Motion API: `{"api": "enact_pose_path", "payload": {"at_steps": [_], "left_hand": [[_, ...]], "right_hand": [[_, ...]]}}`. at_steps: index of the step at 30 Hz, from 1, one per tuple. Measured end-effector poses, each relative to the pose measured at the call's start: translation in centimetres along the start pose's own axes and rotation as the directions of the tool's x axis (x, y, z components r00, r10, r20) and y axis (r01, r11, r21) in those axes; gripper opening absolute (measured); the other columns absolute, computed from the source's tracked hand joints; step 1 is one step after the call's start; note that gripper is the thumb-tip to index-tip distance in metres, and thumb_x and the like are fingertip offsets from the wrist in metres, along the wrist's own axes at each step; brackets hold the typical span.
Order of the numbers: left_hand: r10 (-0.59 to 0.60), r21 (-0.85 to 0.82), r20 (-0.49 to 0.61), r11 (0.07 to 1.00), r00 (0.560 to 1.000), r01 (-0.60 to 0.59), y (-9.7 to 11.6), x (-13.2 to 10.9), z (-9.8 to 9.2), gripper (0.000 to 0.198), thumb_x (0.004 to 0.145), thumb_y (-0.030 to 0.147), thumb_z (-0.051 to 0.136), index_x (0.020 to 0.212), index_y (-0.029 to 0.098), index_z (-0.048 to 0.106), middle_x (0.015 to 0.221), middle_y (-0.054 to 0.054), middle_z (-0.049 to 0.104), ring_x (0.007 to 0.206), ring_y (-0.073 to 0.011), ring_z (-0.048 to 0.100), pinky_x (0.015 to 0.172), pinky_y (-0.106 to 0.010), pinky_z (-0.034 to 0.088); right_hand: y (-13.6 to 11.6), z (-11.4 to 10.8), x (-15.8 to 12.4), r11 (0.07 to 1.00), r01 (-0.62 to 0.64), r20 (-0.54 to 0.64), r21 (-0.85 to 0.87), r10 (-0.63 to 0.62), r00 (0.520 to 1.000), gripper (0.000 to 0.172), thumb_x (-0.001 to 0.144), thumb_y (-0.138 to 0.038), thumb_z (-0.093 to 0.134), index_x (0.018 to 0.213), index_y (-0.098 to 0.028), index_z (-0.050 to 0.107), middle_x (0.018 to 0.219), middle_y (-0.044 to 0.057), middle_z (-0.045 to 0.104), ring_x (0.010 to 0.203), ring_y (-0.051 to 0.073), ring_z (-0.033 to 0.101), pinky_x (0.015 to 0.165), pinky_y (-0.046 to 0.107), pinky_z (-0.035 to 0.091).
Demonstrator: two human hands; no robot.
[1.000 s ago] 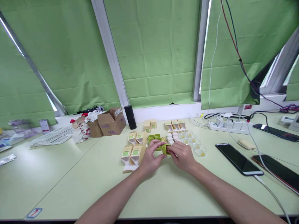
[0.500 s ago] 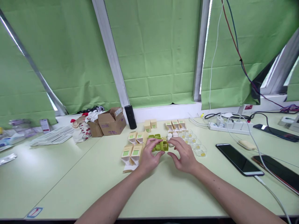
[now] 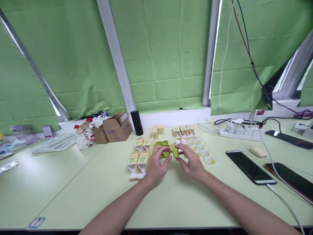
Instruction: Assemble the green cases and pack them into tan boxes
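Note:
My right hand (image 3: pixel 192 162) pinches a small green plastic cup-like part (image 3: pixel 175 152) between thumb and fingers, a little above the table. My left hand (image 3: pixel 157 163) is just left of it, thumb and fingers apart, apparently holding nothing. Behind the left fingers are several green plastic cups (image 3: pixel 165 143), partly hidden by that hand. Small yellowish parts (image 3: pixel 171 146) lie between the cups and some white pieces (image 3: pixel 183 141). Right of these sit several clear domed covers (image 3: pixel 210 159) with yellow centres. Open cardboard boxes (image 3: pixel 142 159) with green labels stand left of my left hand.
More small boxes (image 3: pixel 184 132) stand at the back. A black cylinder (image 3: pixel 136 123) and a brown carton (image 3: pixel 117 127) are at the far left. To the right lie a phone (image 3: pixel 250 167) on a cable, other phones, and a power strip (image 3: pixel 241 133).
The green part was at my left fingers, facing right; now my right hand holds it, turned and slightly to the right. My left fingers have come away from it.

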State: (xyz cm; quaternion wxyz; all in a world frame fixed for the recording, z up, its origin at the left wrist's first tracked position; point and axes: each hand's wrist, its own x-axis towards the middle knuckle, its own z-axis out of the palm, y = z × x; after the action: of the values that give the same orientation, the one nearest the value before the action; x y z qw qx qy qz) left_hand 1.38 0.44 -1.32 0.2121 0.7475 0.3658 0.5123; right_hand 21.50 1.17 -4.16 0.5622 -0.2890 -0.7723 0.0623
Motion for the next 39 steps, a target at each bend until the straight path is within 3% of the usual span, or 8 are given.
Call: {"api": "enact_pose_path", "payload": {"at_steps": [3,8,15,39], "left_hand": [[-0.077,0.004,-0.012,0.997,0.997,0.077,-0.4,0.1,0.3,0.014,0.099,0.031,0.067,0.106,0.021,0.075,0.111,-0.009,0.068,0.106,-0.0232,0.068,0.091,-0.038,0.057],[-0.167,-0.044,-0.004,0.985,0.986,0.166,-1.0,0.2,0.9,0.015,0.096,0.031,0.069,0.100,0.019,0.077,0.107,-0.009,0.072,0.102,-0.0229,0.070,0.089,-0.037,0.056],[-0.207,-0.129,-0.028,0.971,0.978,0.202,-1.3,0.3,1.3,0.016,0.093,0.034,0.073,0.097,0.019,0.078,0.099,-0.008,0.076,0.096,-0.0229,0.072,0.087,-0.035,0.057],[-0.245,-0.128,-0.029,0.962,0.969,0.240,-1.0,0.5,1.2,0.021,0.089,0.038,0.073,0.088,0.018,0.074,0.095,-0.009,0.076,0.093,-0.0244,0.071,0.086,-0.036,0.056]], "right_hand": [[-0.1,0.0,0.1,0.999,-0.025,-0.019,0.024,0.025,0.999,0.052,0.095,-0.008,0.059,0.142,-0.028,0.057,0.134,0.012,0.068,0.121,0.029,0.070,0.088,0.046,0.072],[-0.1,0.1,0.1,1.000,-0.007,-0.020,0.022,0.007,1.000,0.050,0.095,-0.009,0.060,0.141,-0.029,0.056,0.132,0.012,0.069,0.117,0.029,0.072,0.088,0.046,0.072],[0.1,0.2,0.0,0.999,0.031,-0.002,-0.015,-0.031,1.000,0.051,0.096,-0.009,0.060,0.143,-0.029,0.055,0.131,0.012,0.069,0.120,0.029,0.071,0.090,0.046,0.071],[0.4,0.4,-0.3,0.999,0.031,0.038,-0.009,-0.031,0.999,0.050,0.097,-0.010,0.058,0.143,-0.029,0.055,0.132,0.012,0.069,0.123,0.029,0.069,0.091,0.047,0.071]]}}
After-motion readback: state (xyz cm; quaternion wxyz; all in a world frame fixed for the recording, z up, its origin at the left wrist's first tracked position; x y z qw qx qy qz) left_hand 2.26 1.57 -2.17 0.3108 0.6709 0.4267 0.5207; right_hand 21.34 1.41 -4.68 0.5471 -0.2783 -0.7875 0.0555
